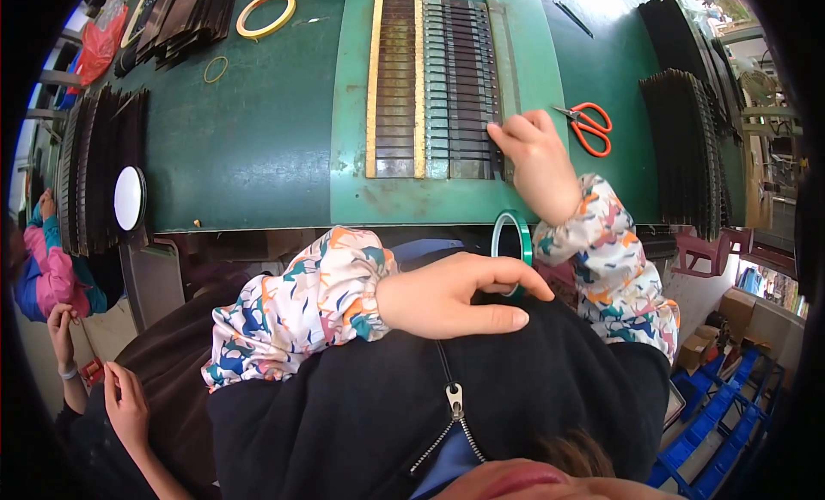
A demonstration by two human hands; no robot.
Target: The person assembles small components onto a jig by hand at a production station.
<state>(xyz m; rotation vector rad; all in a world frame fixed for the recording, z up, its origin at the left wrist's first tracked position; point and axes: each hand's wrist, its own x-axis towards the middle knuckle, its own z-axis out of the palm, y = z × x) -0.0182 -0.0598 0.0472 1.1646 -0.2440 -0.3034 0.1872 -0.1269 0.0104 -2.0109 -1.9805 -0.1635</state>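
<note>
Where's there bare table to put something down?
Widest: between the round white disc and the light green board, below the yellow rings. A smaller patch lies above the red-handled scissors. The far right is crowded with dark stacks.

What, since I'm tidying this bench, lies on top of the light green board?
Rows of dark strips and two yellow bars, with the right hand at the strips' right edge. The board directly beneath is hidden.

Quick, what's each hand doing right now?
Left hand: holding the tape.
Right hand: fingertips at the strips; can't tell if it's gripping anything.
</note>
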